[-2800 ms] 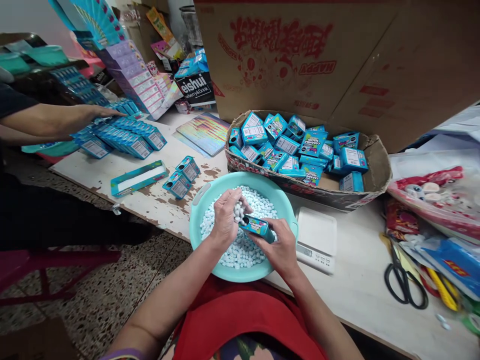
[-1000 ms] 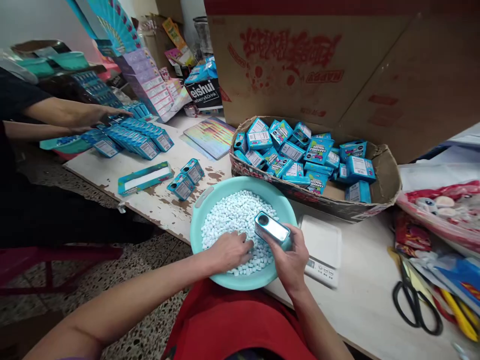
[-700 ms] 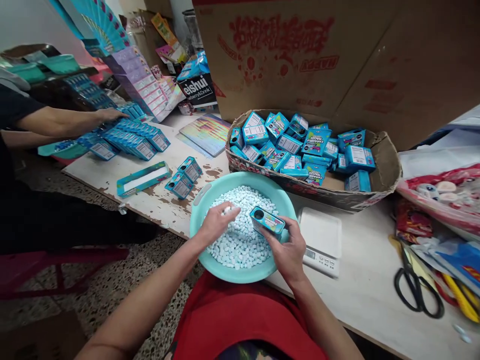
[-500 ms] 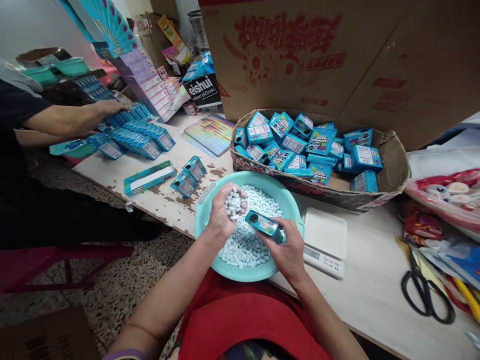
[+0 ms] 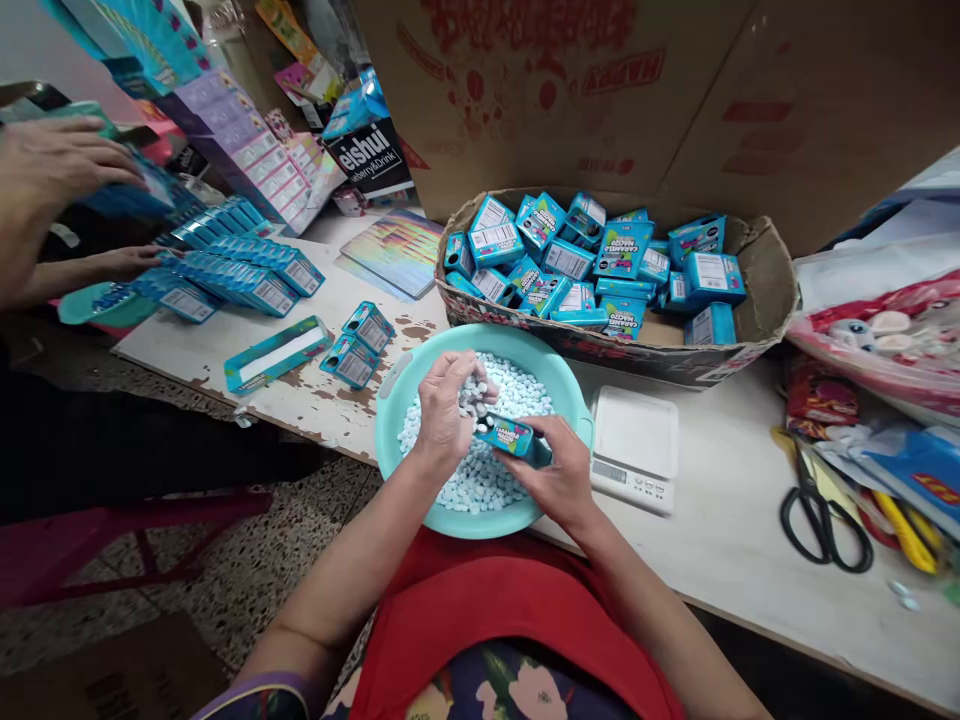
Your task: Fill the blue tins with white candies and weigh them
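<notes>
A turquoise basin holds a heap of small pale blue candies. Over the basin, my left hand is curled around a handful of those candies, right at the mouth of a small blue candy box. My right hand grips that box from its right side, tilted with its opening toward my left hand. Some candies sit between my left fingers and the box opening. How full the box is cannot be seen.
Behind the basin, a cardboard tray holds several blue boxes. A white scale stands right of the basin, with scissors farther right. Two boxes stand left. A co-worker's hands are beside rows of boxes.
My left hand has turned over and met the box with its candies. The box has tilted toward it. The co-worker's one hand has lifted away from the rows, and the view has shifted slightly.
</notes>
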Tool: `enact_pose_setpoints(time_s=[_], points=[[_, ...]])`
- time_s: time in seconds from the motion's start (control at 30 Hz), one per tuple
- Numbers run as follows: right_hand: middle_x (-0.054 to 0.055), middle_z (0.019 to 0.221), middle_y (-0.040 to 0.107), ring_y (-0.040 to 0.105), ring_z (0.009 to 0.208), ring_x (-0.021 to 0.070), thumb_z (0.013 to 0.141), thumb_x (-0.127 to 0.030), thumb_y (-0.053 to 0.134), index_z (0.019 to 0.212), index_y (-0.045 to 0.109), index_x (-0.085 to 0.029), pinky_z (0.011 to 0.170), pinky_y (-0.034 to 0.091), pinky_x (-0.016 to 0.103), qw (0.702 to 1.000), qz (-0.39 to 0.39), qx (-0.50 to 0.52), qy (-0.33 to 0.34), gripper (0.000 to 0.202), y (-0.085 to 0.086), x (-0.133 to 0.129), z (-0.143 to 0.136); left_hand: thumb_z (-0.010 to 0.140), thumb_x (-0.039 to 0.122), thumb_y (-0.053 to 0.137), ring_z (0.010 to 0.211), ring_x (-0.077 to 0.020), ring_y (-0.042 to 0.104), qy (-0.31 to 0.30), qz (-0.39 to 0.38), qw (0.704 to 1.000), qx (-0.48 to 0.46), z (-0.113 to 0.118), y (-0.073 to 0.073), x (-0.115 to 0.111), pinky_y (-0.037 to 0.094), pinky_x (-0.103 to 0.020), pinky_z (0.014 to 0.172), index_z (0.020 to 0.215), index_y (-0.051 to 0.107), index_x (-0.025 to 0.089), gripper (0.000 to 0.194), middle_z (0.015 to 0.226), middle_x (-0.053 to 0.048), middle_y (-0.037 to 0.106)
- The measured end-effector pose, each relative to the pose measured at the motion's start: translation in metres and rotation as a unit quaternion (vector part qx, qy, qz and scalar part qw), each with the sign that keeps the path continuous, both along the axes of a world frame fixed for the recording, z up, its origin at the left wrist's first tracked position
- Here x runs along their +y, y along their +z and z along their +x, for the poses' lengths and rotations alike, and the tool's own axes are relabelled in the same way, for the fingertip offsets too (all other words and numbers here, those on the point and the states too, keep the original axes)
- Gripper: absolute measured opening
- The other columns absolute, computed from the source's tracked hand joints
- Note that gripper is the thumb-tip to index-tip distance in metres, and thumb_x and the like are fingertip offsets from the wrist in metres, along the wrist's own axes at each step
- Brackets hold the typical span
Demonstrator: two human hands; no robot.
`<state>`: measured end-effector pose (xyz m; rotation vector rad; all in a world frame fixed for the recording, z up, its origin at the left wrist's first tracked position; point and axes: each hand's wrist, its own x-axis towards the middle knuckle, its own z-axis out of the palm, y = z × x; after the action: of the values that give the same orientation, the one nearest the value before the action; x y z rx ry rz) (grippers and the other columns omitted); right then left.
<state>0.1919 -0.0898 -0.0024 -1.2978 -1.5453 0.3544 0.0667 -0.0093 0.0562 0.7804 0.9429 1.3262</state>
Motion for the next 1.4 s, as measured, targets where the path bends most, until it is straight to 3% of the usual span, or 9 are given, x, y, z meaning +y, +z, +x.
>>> enact_pose_setpoints(time_s=[0.1,0.2,0.6,0.8,1.13,1.4], points=[[0.003,0.091,0.069,0.064,0.082,0.0195,0.077,-0.033,0.074,0.102,0.060,-0.025,0.074,0.050,0.034,1.000,0.003,0.001,-0.014,0.030,0.000,0.000,0.000,0.076,0.038,0.069,0.049,-0.0085,0.056,-0.006,0.007,1.000,0.028,0.001,0.000,-0.001,0.043,-0.021,0.045,0.070,0.050,0.018,0.027,0.066,0.003,0.056],[0.003,0.091,0.070,0.064,0.082,0.0199,0.079,-0.034,0.072,0.103,0.060,-0.025,0.074,0.050,0.035,1.000,0.001,-0.023,0.013,0.028,0.001,0.000,0.001,0.077,0.039,0.068,0.049,-0.0088,0.055,-0.011,0.019,0.999,0.041,0.002,0.001,-0.003,0.044,-0.021,0.047,0.067,0.048,0.019,0.030,0.058,0.004,0.051],[0.001,0.090,0.071,0.064,0.083,0.0214,0.077,-0.037,0.074,0.100,0.061,-0.027,0.081,0.043,0.038,0.999,-0.008,-0.034,-0.022,0.028,0.000,-0.001,0.002,0.079,0.036,0.067,0.051,-0.0081,0.052,0.007,0.039,0.998,0.048,0.008,0.002,-0.008,0.043,-0.021,0.052,0.066,0.050,0.019,0.027,0.057,0.004,0.052],[0.001,0.091,0.072,0.064,0.083,0.0209,0.076,-0.037,0.076,0.100,0.060,-0.027,0.085,0.042,0.040,1.000,-0.011,-0.028,-0.007,0.030,0.000,0.000,0.001,0.080,0.037,0.065,0.048,-0.0082,0.050,-0.030,0.025,0.999,0.034,0.005,0.004,-0.010,0.034,-0.020,0.044,0.065,0.051,0.019,0.028,0.055,0.003,0.050],[0.002,0.090,0.070,0.064,0.084,0.0217,0.076,-0.038,0.075,0.100,0.062,-0.027,0.078,0.046,0.037,0.999,-0.025,-0.001,-0.024,0.029,0.001,-0.001,0.002,0.080,0.041,0.064,0.049,-0.0110,0.053,-0.003,0.044,0.998,0.035,0.009,0.003,-0.012,0.048,-0.026,0.056,0.052,0.053,0.018,0.038,0.050,0.002,0.049],[0.002,0.089,0.070,0.063,0.082,0.0206,0.076,-0.033,0.075,0.101,0.061,-0.026,0.074,0.048,0.035,1.000,-0.027,-0.001,0.007,0.029,0.000,-0.001,0.002,0.081,0.042,0.064,0.041,-0.0063,0.042,-0.005,0.019,0.999,0.026,0.011,-0.004,-0.015,0.028,-0.021,0.039,0.056,0.053,0.017,0.037,0.050,0.003,0.049]])
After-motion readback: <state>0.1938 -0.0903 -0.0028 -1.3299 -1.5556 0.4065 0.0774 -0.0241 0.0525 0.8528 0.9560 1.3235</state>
